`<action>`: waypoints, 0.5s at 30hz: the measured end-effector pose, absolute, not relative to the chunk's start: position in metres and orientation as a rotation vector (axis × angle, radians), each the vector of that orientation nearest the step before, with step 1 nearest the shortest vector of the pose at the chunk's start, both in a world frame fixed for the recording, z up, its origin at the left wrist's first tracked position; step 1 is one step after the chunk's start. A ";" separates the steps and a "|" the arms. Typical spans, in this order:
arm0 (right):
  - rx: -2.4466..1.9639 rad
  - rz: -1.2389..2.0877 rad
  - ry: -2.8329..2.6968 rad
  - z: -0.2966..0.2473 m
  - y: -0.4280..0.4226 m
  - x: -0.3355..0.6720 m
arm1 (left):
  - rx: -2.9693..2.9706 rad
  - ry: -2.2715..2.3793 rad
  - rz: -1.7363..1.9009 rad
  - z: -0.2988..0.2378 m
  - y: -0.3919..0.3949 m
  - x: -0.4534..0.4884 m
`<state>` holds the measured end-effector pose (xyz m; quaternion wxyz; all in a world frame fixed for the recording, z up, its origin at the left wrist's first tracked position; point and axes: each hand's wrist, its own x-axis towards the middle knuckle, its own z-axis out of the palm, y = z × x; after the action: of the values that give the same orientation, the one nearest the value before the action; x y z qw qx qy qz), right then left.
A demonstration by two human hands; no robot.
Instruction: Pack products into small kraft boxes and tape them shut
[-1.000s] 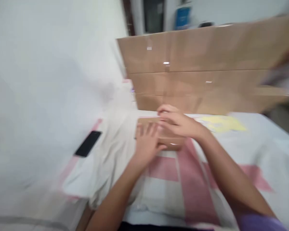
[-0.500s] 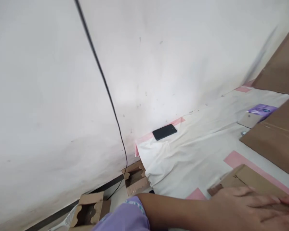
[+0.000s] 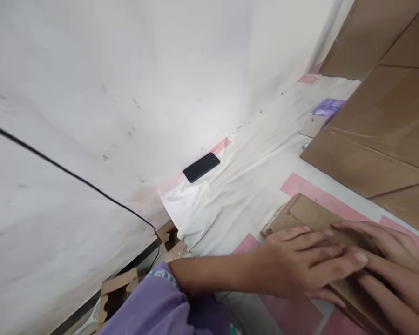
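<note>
Left fingers (image 3: 335,271) outstretched over cardboard box (image 3: 316,215)

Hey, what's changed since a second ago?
Mainly the view: it has swung left, bringing a black cable and open carton into sight. Nothing was visibly picked up or let go. The left hand and right hand still rest on the cardboard box; the phone still lies on the cloth.

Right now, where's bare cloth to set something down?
Wrinkled cloth between the phone and the cardboard box is bare; a narrower bare strip runs between the wall and the purple-topped carton. Crowded: the cardboard box, under the left hand and right hand, with the cardboard panel just beyond.
</note>
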<state>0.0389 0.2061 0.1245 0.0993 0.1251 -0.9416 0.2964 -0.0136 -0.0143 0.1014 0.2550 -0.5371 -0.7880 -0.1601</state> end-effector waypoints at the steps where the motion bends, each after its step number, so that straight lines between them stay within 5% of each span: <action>1: 0.429 0.883 -2.800 0.132 0.203 0.039 | -1.449 -2.109 -0.471 0.097 -0.014 -0.014; 15: 0.208 0.825 -2.906 0.164 0.185 0.039 | -1.486 -2.169 -0.677 0.098 -0.014 -0.007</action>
<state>0.0390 0.1845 0.1641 0.0568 0.0686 -0.9582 0.2721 -0.0069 -0.0137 0.0984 0.2116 -0.5350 -0.7808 -0.2436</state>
